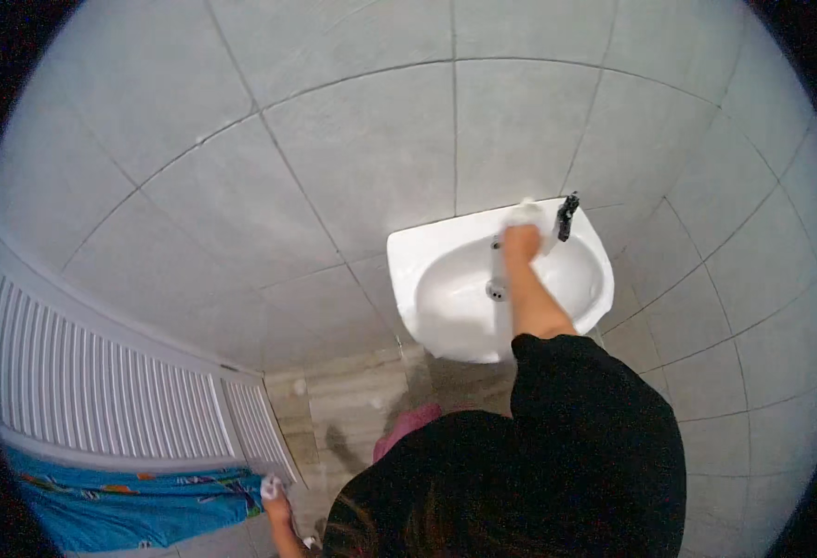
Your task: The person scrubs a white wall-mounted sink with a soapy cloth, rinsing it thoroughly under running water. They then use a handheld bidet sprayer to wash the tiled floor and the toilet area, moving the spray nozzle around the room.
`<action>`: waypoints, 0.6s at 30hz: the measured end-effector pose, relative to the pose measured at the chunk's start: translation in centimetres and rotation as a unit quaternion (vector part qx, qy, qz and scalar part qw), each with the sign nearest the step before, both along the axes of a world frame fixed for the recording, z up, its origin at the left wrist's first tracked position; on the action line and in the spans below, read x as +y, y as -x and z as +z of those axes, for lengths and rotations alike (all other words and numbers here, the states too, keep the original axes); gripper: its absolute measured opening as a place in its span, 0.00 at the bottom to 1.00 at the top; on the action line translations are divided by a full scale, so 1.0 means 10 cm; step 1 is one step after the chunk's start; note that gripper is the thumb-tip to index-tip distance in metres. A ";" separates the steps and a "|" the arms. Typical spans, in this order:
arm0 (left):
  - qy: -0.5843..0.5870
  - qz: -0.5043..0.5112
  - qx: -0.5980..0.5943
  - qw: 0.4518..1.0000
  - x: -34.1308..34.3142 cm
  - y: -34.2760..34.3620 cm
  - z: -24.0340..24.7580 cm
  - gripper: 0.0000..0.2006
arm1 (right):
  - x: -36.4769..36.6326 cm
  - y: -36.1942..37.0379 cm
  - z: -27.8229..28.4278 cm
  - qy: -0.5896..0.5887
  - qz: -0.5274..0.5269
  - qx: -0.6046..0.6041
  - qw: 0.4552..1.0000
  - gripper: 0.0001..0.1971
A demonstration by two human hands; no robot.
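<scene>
My right hand (522,244) reaches over the white washbasin (411,270) to its back ledge, left of the black tap (566,219). Its fingers look closed and are smeared by motion. A pale, soft-looking wad (527,213) shows at the fingertips, against the ledge by the wall; its kind is unclear. Low at the far left, my left hand (276,507) hangs out to the side, closed around a small white crumpled wad (272,486). It is close to the end of a blue patterned towel (148,507).
The towel hangs at a white slatted radiator (111,381) on the left. Grey tiled walls (371,139) rise behind the basin and on the right. A drain (496,291) sits in the bowl. Below are wood-look floor tiles (353,391) and something pink (408,428) beside my body.
</scene>
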State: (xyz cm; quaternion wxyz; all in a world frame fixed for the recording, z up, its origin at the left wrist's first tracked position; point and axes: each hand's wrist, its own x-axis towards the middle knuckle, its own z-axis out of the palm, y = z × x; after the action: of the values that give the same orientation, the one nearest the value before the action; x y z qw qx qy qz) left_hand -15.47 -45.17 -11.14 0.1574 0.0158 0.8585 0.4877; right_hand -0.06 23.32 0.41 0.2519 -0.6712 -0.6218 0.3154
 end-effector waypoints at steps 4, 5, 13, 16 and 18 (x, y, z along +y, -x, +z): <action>0.010 -0.172 0.157 0.972 1.34 0.23 0.53 0.12 | -0.48 0.95 -0.76 -0.267 0.316 -0.183 0.892 0.15; 0.026 -0.207 0.133 0.969 1.61 0.16 0.65 0.12 | -0.59 0.97 -0.74 -0.277 0.365 -0.149 0.877 0.17; -0.047 -0.247 0.050 0.967 1.81 -0.05 0.37 0.11 | 0.75 -0.07 -0.76 -0.260 0.024 -0.087 0.962 0.09; -0.067 -0.204 0.056 0.975 2.03 -0.16 0.59 0.10 | -0.32 0.37 -0.39 -0.139 0.195 -0.088 0.967 0.11; -0.114 -0.184 0.045 0.975 2.15 -0.21 0.71 0.10 | -0.99 0.57 -0.54 -0.188 0.388 0.003 0.902 0.14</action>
State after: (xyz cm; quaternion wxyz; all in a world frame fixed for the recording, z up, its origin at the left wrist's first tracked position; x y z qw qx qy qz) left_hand -13.41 -23.70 -4.02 0.2033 0.2134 0.7857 0.5438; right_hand -5.77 13.41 -4.97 0.2332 -0.3154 -0.8801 0.2675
